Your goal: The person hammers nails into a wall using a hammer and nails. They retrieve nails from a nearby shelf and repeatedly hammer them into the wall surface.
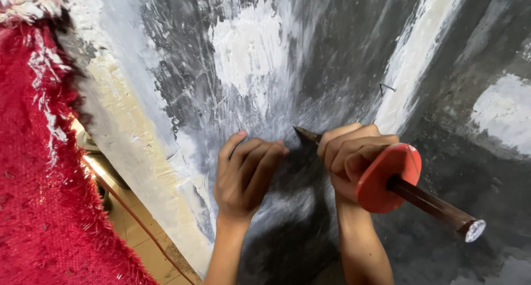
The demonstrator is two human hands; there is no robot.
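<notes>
My right hand (pixel 349 155) grips a dark steel chisel (pixel 437 206) with a round red hand guard (pixel 387 177). The chisel's point (pixel 301 132) touches a grey and black wall (pixel 310 58) streaked with white plaster. The blunt shiny end of the chisel sticks out at lower right. My left hand (pixel 244 171) lies flat against the wall just left of the chisel point, fingers together and pointing up, holding nothing.
A shaggy red fabric (pixel 33 180) fills the left edge. A pale, rough wall edge (pixel 133 146) runs diagonally beside it. Tiled floor (pixel 144 241) with a thin reddish cable (pixel 124 207) shows below. A small bent wire (pixel 387 87) pokes out of the wall.
</notes>
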